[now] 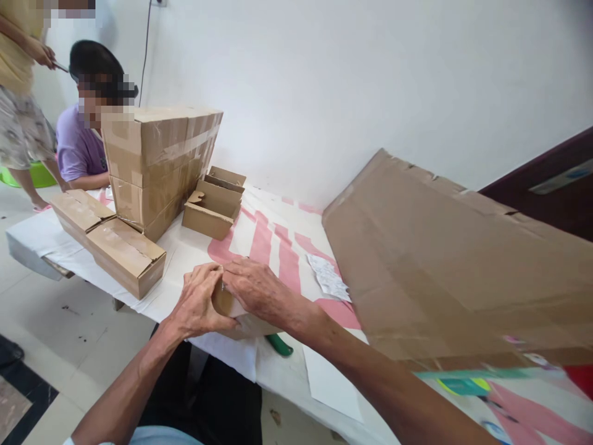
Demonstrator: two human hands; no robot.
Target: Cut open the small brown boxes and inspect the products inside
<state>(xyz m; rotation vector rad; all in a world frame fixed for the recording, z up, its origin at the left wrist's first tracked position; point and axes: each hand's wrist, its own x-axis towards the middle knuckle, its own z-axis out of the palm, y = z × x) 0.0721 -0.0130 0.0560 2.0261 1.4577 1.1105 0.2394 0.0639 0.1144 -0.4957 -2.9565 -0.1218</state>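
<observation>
Near the table's front edge, both hands are on a small brown cardboard box (248, 327). My left hand (199, 303) grips its left end, with the thumb low on the near side and the fingers over the top. My right hand (252, 284) is closed at the upper edge, its fingertips meeting those of the left. A small shiny bit shows between the fingertips; I cannot tell what it is. The forearm and hands hide much of the box. Beside it on the right, a green handle (279, 345) pokes out from under my right arm.
Two closed boxes (125, 247) lie left, before a tall taped stack (162, 167). Open small boxes (210, 207) stand behind. A crumpled white packet (328, 277) lies near a large cardboard panel (445, 259) on the right. A person in purple (81, 148) sits beyond the stack; another stands behind.
</observation>
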